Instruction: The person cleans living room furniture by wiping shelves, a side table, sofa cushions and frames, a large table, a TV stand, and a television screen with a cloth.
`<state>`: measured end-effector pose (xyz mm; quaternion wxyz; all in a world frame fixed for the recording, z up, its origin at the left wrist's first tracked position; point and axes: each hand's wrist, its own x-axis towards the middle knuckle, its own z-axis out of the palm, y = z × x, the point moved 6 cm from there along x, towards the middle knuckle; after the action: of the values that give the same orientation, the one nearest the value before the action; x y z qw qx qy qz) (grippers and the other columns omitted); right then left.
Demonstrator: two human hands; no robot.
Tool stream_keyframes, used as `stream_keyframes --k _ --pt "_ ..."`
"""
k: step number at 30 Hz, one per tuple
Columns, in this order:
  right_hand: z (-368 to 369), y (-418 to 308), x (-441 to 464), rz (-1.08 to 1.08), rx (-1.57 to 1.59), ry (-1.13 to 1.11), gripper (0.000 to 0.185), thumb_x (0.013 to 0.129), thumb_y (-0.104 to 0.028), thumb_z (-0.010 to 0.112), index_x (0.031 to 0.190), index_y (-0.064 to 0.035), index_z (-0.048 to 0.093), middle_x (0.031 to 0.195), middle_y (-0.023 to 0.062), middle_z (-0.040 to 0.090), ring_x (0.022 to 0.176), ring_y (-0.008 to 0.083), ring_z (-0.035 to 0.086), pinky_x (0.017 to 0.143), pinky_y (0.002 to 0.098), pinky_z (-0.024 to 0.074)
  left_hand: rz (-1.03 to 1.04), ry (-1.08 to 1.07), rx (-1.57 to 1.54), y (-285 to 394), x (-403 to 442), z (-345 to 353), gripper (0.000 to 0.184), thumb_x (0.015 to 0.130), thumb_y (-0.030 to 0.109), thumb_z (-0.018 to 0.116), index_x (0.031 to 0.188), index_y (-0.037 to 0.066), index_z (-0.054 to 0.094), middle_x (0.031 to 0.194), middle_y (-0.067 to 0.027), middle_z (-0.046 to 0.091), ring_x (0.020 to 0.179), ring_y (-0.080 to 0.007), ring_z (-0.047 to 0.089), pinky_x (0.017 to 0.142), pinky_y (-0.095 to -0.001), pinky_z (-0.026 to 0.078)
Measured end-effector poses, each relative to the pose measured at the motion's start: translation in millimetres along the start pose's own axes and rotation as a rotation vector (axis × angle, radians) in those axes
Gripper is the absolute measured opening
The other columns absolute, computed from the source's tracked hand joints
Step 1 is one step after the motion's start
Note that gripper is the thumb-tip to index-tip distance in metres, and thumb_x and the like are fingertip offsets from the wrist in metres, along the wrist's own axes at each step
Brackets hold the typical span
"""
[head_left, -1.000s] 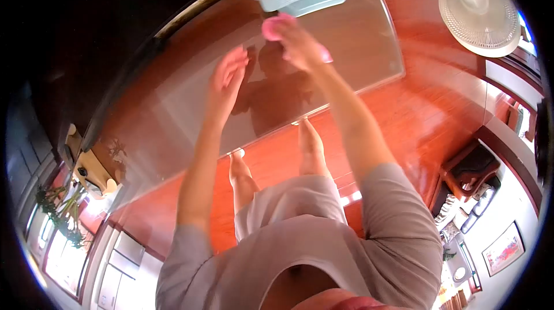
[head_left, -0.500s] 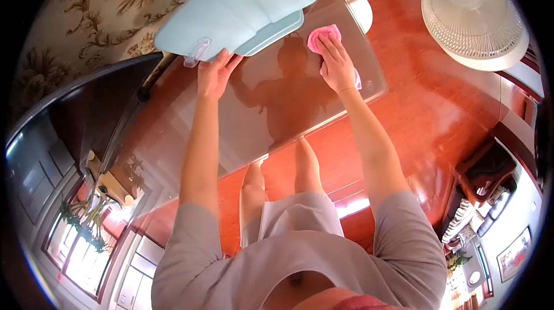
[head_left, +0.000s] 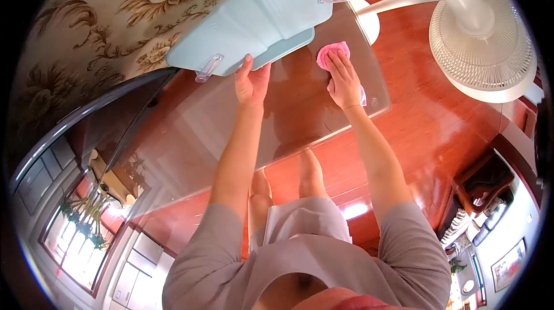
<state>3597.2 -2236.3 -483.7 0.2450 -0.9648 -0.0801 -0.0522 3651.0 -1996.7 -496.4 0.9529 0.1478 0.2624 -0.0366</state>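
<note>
A light blue plastic box [head_left: 254,18] with clear latches stands at the far side of the glossy brown tabletop [head_left: 288,96]. My left hand [head_left: 252,82] is at the near bottom edge of the box, thumb up against its side and fingers partly hidden beneath the edge. To the right, my right hand [head_left: 344,82] lies flat with fingers stretched over a pink cloth [head_left: 332,55], pressing it on the tabletop near its right edge. Part of the cloth shows beside the palm.
A white fan [head_left: 485,38] stands on the reddish floor at the right. Behind the box is a floral-patterned wall [head_left: 104,27]. A black curved edge [head_left: 86,111] runs along the left. Dark furniture [head_left: 482,177] stands far right, and plants [head_left: 86,217] at the left.
My left hand went to the box, then shifted right along its lower edge. My right hand moved right with the pink cloth and now lies slightly nearer me. The view has tilted up.
</note>
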Motion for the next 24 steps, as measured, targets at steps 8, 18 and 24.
stream_keyframes --k 8,18,24 --pt "2 3 -1 -0.012 -0.013 0.009 0.058 0.075 -0.002 0.057 0.133 -0.0104 0.054 0.139 0.0020 0.051 0.134 0.0263 0.043 0.106 0.0418 0.0435 -0.101 -0.042 0.134 -12 11 9 0.057 0.081 -0.012 0.066 0.133 0.004 0.047 0.134 -0.0105 0.050 0.128 -0.0315 0.047 0.111 -0.0552 0.039" --pt "17 15 -2 0.008 -0.032 -0.014 0.051 0.078 -0.005 0.058 0.128 -0.0113 0.058 0.138 0.0038 0.053 0.134 0.0277 0.044 0.107 0.0413 0.0424 -0.246 -0.129 0.285 13 -92 -63 0.048 0.085 -0.010 0.060 0.131 0.000 0.049 0.133 -0.0136 0.053 0.122 -0.0321 0.053 0.105 -0.0481 0.045" --pt "-3 23 86 0.002 0.085 0.073 0.055 0.074 0.006 0.051 0.129 -0.0012 0.054 0.137 0.0161 0.050 0.133 0.0377 0.040 0.112 0.0440 0.0337 -0.207 0.012 0.389 37 -146 -80 0.033 0.093 0.010 0.058 0.126 0.006 0.058 0.126 -0.0111 0.059 0.115 -0.0297 0.058 0.100 -0.0468 0.044"
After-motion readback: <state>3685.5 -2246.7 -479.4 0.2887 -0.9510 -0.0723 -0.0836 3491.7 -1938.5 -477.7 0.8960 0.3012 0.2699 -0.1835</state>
